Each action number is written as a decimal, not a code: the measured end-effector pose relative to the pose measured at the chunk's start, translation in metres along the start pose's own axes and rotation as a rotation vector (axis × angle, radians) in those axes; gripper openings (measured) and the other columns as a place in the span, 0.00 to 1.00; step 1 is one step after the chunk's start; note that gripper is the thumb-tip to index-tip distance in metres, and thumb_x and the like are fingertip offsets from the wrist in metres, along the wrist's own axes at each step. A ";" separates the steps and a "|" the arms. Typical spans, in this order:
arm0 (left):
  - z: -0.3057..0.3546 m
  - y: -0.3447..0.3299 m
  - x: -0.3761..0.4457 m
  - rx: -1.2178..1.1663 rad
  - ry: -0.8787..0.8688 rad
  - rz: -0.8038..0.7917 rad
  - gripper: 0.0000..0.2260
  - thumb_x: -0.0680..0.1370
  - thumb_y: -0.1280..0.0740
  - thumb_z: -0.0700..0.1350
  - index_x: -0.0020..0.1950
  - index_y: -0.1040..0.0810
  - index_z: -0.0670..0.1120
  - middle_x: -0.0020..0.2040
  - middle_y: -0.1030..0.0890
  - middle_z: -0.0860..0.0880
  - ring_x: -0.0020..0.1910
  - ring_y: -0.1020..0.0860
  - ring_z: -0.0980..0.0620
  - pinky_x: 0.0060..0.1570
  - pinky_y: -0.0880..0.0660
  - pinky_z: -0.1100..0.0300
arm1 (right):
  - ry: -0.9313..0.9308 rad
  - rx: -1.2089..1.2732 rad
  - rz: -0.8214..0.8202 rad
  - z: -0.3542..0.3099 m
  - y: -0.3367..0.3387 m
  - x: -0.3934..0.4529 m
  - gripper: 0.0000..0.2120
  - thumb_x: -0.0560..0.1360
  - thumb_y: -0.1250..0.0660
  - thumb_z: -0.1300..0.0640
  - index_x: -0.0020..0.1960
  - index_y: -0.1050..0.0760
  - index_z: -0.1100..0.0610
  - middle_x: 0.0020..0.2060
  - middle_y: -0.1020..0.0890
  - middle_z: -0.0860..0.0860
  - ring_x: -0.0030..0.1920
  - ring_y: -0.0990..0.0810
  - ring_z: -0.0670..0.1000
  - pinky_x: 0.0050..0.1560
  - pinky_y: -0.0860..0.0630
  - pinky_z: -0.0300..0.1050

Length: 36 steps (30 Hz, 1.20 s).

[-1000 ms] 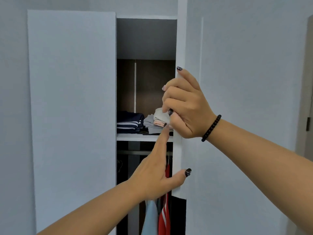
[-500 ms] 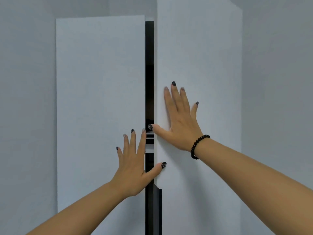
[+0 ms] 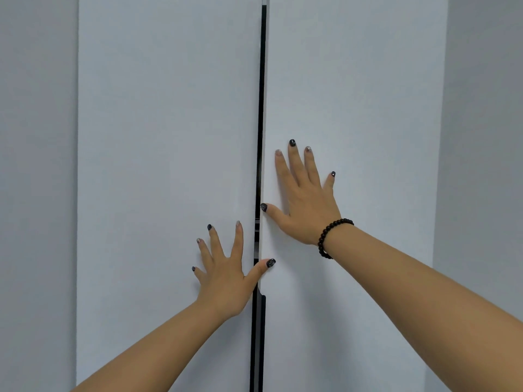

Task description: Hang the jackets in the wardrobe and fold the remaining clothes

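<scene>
The white wardrobe fills the view, its two doors almost together. My left hand (image 3: 226,274) lies flat with spread fingers on the left door (image 3: 167,123), its thumb reaching across the gap. My right hand (image 3: 305,199), with a black bead bracelet at the wrist, presses flat on the right door (image 3: 356,94). A narrow dark gap (image 3: 260,108) runs between the doors. The clothes inside are hidden.
Grey-white wall panels flank the wardrobe on the left (image 3: 36,165) and right (image 3: 481,137). A dark handle recess (image 3: 263,321) shows in the gap below my left hand.
The right door has swung from wide open to nearly closed. Both hands went from the door edge to lying flat on the door fronts, and the gap has narrowed to a sliver.
</scene>
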<state>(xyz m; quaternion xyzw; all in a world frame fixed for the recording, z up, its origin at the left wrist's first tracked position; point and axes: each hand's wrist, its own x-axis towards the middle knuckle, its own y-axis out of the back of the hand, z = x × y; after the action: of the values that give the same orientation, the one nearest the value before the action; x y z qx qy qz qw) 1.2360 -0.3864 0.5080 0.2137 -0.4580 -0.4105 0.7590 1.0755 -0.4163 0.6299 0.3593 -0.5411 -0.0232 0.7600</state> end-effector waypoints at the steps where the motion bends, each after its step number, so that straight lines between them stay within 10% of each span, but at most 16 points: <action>1: 0.000 -0.003 0.003 -0.025 0.015 -0.002 0.39 0.63 0.57 0.79 0.65 0.77 0.71 0.74 0.76 0.50 0.74 0.73 0.42 0.70 0.56 0.31 | -0.007 -0.015 -0.013 0.000 -0.004 0.002 0.42 0.76 0.47 0.34 0.77 0.67 0.49 0.76 0.69 0.47 0.76 0.69 0.54 0.69 0.51 0.75; 36: -0.014 -0.057 0.058 0.118 0.185 0.242 0.43 0.75 0.51 0.71 0.73 0.76 0.55 0.72 0.77 0.38 0.73 0.72 0.36 0.67 0.49 0.27 | -0.119 -0.209 -0.222 0.008 -0.085 -0.012 0.49 0.74 0.36 0.37 0.77 0.67 0.52 0.76 0.68 0.51 0.76 0.67 0.55 0.71 0.48 0.69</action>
<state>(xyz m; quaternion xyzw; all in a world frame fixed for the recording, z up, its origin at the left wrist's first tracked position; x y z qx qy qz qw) 1.2382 -0.4669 0.4913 0.2380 -0.4322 -0.2668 0.8279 1.0934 -0.4782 0.5727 0.3340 -0.5365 -0.1845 0.7527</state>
